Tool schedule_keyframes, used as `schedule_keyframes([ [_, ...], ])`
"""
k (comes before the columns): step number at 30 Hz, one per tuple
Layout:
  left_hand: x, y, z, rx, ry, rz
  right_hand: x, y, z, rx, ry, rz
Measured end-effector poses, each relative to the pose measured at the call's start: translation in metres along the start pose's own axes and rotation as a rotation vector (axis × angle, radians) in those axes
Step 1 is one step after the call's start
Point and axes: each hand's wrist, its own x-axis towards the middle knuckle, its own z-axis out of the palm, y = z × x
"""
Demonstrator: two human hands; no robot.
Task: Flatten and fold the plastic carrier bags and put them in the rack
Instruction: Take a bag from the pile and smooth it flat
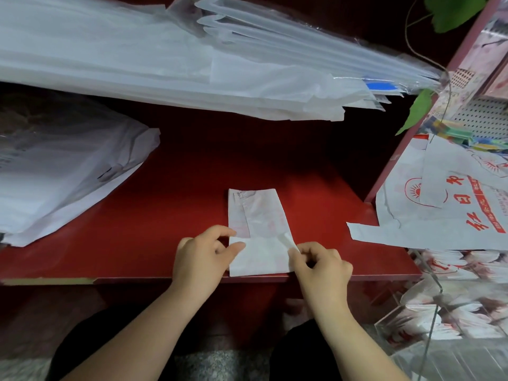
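**Entry: thin bag strip mid-fold on red shelf**

Far left: a slumped pile of white and translucent plastic bags (pixel 63 171) lay on the smooth red shelf board (pixel 165 215). Its edges were uneven and the film was creased. On the level above, a long stack of flat, frosted translucent bags (pixel 165 64) overhung the work area.

Left hand (pixel 202 259): thumb and forefinger pinched the left corner of the turned-up flap; the other fingers were curled.

Centre: the task item was a white plastic carrier bag with faint red print, folded into a narrow strip (pixel 255 213). It lay flat on the shelf, its near end at the front edge and doubled back on itself.

Handling judgement:
- Very light, limp film with no stiffness of its own.
- Probably slick against the glossy board, and likely to spring open unless creased firmly.
- Best held at the two corners of the folded edge, with flat pressure along the crease.
- Tearing looked unlikely; slipping and trapped air seemed the main nuisances.

Right hand (pixel 320 266): fingers were curled, pinching the flap's right edge, where a small twisted tab of film stood up.

Right: crumpled white carrier bags printed with red characters (pixel 445 213) hung over the shelf end, not yet folded. Below them stood a clear, hard-walled rack (pixel 435 291) holding folded red-printed bags.
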Motion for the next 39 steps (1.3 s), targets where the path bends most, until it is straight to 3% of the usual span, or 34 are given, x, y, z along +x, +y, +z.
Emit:
schedule_keyframes([
  [4, -0.001, 0.012, 0.007, 0.253, 0.111, 0.101, 0.003, -0.001, 0.003, -0.082, 0.036, 0.013],
  [7, -0.004, 0.007, 0.009, 0.299, 0.257, 0.299, 0.003, -0.001, 0.006, -0.127, 0.066, 0.017],
  [11, -0.017, -0.003, 0.014, 0.473, -0.004, 0.686, 0.002, 0.001, 0.011, -0.146, 0.096, -0.009],
  [13, -0.017, -0.006, 0.016, 0.616, -0.1, 0.729, 0.0, 0.001, 0.011, -0.164, 0.093, -0.048],
  [17, -0.014, -0.007, 0.019, 0.603, -0.125, 0.692, 0.0, 0.002, 0.01, -0.178, 0.063, -0.099],
  [20, -0.016, -0.008, 0.012, 0.543, -0.156, 0.711, 0.0, 0.013, 0.005, -0.179, 0.008, -0.372],
  [23, -0.018, -0.016, 0.0, 0.461, -0.219, 0.685, -0.001, 0.031, -0.006, -0.169, -0.173, -0.653],
  [26, -0.02, -0.02, -0.011, 0.266, -0.269, 0.582, -0.003, 0.039, -0.016, -0.241, -0.277, -0.736],
  [30, -0.02, -0.013, -0.027, 0.004, -0.193, 0.208, 0.0, 0.035, -0.013, -0.16, -0.207, -0.694],
  [35, -0.017, 0.0, -0.022, -0.023, -0.042, 0.012, 0.007, 0.019, -0.008, 0.114, -0.167, -0.386],
  [39, -0.012, 0.007, -0.009, 0.075, 0.101, -0.056, 0.012, 0.007, -0.004, 0.09, -0.149, -0.156],
])
